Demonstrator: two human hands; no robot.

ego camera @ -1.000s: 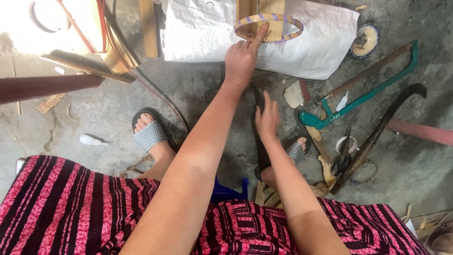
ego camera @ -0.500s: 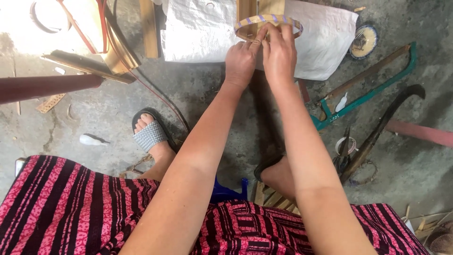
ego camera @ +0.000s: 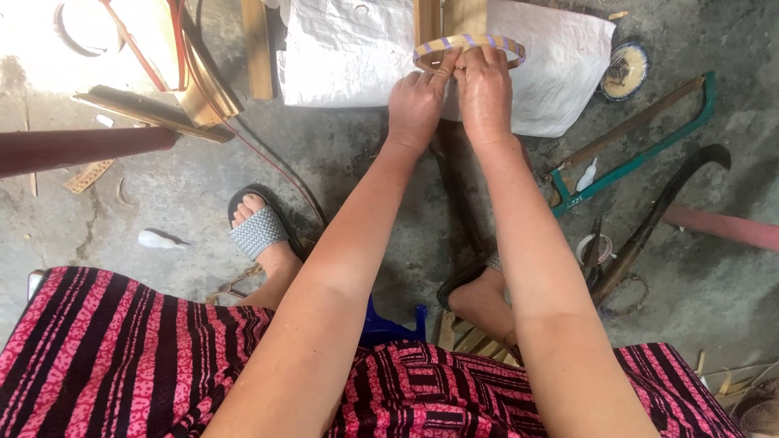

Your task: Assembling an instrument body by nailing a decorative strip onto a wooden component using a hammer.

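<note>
Head view shows grey concrete floor [ego camera: 146, 211]; left hand [ego camera: 418, 105] and right hand [ego camera: 485, 93] both pinch striped hoop [ego camera: 471, 42] above white sack [ego camera: 349, 53].

daylight lit the scene, soft and even over most of the concrete floor [ego camera: 341, 162], with no hard-edged shadows. the upper left corner [ego camera: 49, 49] was blown out to near white, which suggested the light came from that side. faint, diffuse shadows lay under the forearms and beside the sandalled foot [ego camera: 256, 231]. the white sack [ego camera: 357, 57] was bright but kept its weave texture. the left hand [ego camera: 418, 101] and right hand [ego camera: 485, 93] were reasonably sharp, with only slight softness. the wide lens bent straight lines toward the edges, as with the green saw frame [ego camera: 641, 154]. the patterned cloth [ego camera: 105, 357] near the bottom looked a little soft and compressed.
</note>
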